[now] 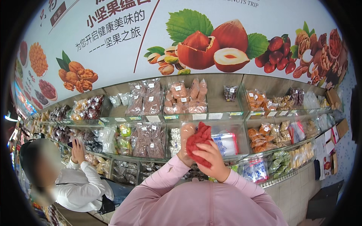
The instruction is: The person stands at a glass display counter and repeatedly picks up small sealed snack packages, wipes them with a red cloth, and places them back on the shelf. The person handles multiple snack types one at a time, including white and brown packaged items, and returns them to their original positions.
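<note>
A bunched red cloth (201, 141) is in front of my chest, before the middle shelf. My right hand (210, 158) grips it from the right, with the fingers wrapped across its front. My left hand (185, 158) meets the cloth from the left and below. Its fingers are hidden behind the cloth, so its hold does not show. Just behind and left of the cloth is a brown item in clear plastic (187, 132). Clear bags with blue print and a red edge (224, 142) lie on the shelf right behind my right hand.
Glass-fronted shelves (185, 116) curve across the front, holding bagged brown rounded goods (178, 96), long brown packs (148, 141) and orange packs (263, 134). At the left a person in white (82, 186) stands close, hands raised near the shelf. Cardboard boxes (336, 132) stand at right.
</note>
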A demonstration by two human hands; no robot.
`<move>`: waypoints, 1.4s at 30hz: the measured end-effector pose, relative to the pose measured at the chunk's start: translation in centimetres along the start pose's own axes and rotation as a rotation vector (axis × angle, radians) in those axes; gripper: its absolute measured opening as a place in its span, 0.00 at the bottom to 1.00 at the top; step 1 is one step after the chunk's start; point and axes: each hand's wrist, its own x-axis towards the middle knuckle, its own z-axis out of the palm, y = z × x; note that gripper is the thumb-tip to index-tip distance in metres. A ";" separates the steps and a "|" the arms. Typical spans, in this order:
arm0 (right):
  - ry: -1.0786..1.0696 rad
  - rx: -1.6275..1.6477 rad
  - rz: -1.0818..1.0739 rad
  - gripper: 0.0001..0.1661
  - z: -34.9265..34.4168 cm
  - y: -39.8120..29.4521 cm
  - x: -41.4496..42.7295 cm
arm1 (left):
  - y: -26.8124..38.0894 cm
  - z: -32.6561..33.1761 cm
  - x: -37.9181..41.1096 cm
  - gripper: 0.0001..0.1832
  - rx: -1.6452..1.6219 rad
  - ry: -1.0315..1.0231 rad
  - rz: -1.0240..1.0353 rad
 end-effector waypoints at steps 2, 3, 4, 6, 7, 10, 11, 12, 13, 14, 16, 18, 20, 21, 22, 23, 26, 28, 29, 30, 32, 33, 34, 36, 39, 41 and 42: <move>-0.048 -0.053 -0.008 0.28 -0.4 -0.3 -1.5 | -0.3 1.4 -0.7 0.23 -0.120 0.123 0.067; -0.070 -0.082 -0.011 0.28 -0.6 -0.4 -2.1 | -0.8 0.5 -0.5 0.25 -0.130 0.078 0.127; -0.032 -0.071 0.004 0.26 -0.8 -0.5 -2.1 | -1.1 -0.5 -0.4 0.28 -0.136 0.037 0.197; -0.025 0.028 0.135 0.25 -1.8 -0.3 -2.5 | -1.8 -3.0 0.7 0.25 -0.127 0.139 0.006; -0.030 0.080 0.210 0.25 -2.6 0.0 -2.8 | -1.7 -0.9 0.9 0.24 -0.125 0.188 -0.098; 0.282 0.630 0.585 0.20 -3.1 0.7 -3.1 | -2.4 1.0 0.7 0.22 -0.162 0.463 -0.304; 0.482 0.920 0.753 0.20 -2.9 0.7 -2.9 | -3.1 -0.1 0.7 0.23 -0.139 0.460 -0.294; 0.646 1.009 0.769 0.21 -2.8 0.8 -2.2 | -3.0 -0.3 -0.3 0.21 -0.030 0.239 -0.321; 0.620 0.925 0.764 0.21 -2.5 0.8 -2.0 | -2.9 -0.4 -1.0 0.20 0.080 0.015 -0.315; 0.595 0.841 0.758 0.21 -2.0 0.7 -1.7 | -3.7 -0.1 -1.0 0.20 0.327 -0.014 -0.176; 0.341 0.546 0.755 0.21 -0.5 0.5 -2.0 | -3.7 5.6 -1.3 0.21 0.809 -0.064 0.119; 0.143 0.190 0.414 0.19 0.8 -1.0 -2.8 | -3.7 -0.9 -1.5 0.22 -0.007 0.102 -0.095; 0.105 0.225 0.315 0.17 0.2 -2.9 -2.5 | -1.6 -2.6 -2.0 0.26 -0.050 0.098 -0.133; 0.101 0.329 0.370 0.17 -0.1 -2.3 -2.9 | -0.8 -3.8 -1.9 0.26 -0.024 0.147 -0.083; 0.097 0.429 0.426 0.17 -0.7 -1.2 -3.7 | -0.2 -4.8 -1.6 0.26 0.000 0.194 -0.035; 0.095 0.529 0.481 0.17 -1.1 -0.6 -4.1 | 0.3 -5.6 -1.4 0.26 0.024 0.240 0.012; 0.569 0.701 0.683 0.17 -2.1 -1.5 -2.1 | -0.4 -3.1 -2.0 0.25 0.083 0.229 0.032; 0.664 0.762 0.618 0.19 -2.3 -1.8 -0.6 | -1.2 1.3 -3.6 0.23 0.280 0.310 0.013; 0.485 0.378 0.495 0.20 -2.4 -0.8 -0.7 | -2.0 -2.2 -3.3 0.25 0.157 0.083 -0.023; 0.234 0.248 0.393 0.21 -2.2 -0.9 -0.4 | -2.8 -0.1 -3.1 0.26 0.252 0.165 0.046; -0.053 -0.028 0.223 0.23 -1.1 -1.9 -0.1 | -3.4 0.2 -1.9 0.29 0.322 0.128 0.099; -0.056 -0.044 0.192 0.23 -1.1 -1.9 -0.4 | -2.9 0.4 -1.8 0.28 0.265 0.107 0.049; -0.068 -0.019 0.194 0.23 -1.5 -1.9 -0.8 | -2.3 0.8 -2.1 0.28 0.238 0.121 0.006; -0.092 0.115 0.247 0.23 -2.4 -1.5 -1.9 | -1.6 1.2 -2.4 0.29 0.202 0.213 -0.028; -0.065 0.374 0.389 0.21 -3.5 -0.8 -3.2 | -0.9 -1.4 -1.8 0.30 0.188 0.299 -0.040; 0.027 0.471 0.476 0.20 -3.5 -0.8 -3.5 | -0.9 -5.7 -2.1 0.30 0.197 0.180 -0.093; 0.135 0.393 0.514 0.20 -2.9 -1.3 -3.0 | -1.1 -6.2 -2.1 0.25 0.122 0.186 -0.152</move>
